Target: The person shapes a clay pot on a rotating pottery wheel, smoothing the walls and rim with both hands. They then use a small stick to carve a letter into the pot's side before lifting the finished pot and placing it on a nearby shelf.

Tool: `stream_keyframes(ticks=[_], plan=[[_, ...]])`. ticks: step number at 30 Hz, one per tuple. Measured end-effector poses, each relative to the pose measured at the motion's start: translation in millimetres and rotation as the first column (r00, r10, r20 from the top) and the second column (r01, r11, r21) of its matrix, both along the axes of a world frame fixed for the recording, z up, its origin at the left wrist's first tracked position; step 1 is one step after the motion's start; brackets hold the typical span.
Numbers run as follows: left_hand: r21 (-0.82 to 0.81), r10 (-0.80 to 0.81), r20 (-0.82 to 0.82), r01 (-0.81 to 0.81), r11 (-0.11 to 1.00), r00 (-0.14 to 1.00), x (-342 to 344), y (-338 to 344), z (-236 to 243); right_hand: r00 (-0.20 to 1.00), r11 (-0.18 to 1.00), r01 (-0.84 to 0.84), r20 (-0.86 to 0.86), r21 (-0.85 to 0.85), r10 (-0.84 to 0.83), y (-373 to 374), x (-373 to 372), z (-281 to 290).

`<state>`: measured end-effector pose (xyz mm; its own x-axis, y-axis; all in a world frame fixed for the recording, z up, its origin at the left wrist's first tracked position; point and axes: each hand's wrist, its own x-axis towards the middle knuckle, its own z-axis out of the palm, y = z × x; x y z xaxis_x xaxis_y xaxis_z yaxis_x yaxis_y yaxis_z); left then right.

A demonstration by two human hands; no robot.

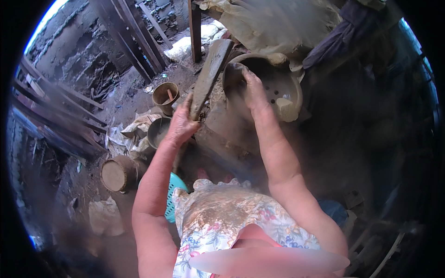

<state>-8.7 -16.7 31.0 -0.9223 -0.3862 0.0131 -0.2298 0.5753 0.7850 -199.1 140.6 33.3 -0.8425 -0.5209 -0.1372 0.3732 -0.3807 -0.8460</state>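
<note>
The clay basin (pixel 299 91), dark spots on its floor, lies ahead of the person; a pale block (pixel 288 110) sits inside; the right hand (pixel 254 91) is at its left side, grip unclear; the left hand (pixel 183 122), apart, clasps a wooden paddle (pixel 211 76); a brown bucket (pixel 160 98) stands beyond.

I view an earthen floor (pixel 132 95); toward its left edge, a muddy vessel (pixel 114 175); near its far edge, white sacking (pixel 184 49).
</note>
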Motion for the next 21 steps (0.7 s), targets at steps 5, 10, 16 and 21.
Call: stream_keyframes(ticks=[5, 10, 16, 21], plan=[[-0.384, 0.051, -0.018, -0.054, 0.922, 0.999, -9, -29, 43, 0.928, 0.874, -0.149, 0.24, -0.462, 0.285, 4, -18, -16], [-0.635, -0.066, 0.229, 0.201, 0.746, 0.971, -20, -23, 55, 0.085, -0.004, 0.649, 0.067, -0.761, 0.994, 9, -16, -49], [-0.596, -0.023, 0.069, 0.06, 0.801, 0.997, -30, -22, 57, 0.684, 0.557, -0.019, 0.395, -0.83, 0.613, 10, -13, -38], [-0.673, -0.095, 0.099, 0.137, 0.727, 0.991, -36, -21, 57, 0.807, 0.759, 0.034, 0.465, -0.65, 0.363, 7, 2, -22]])
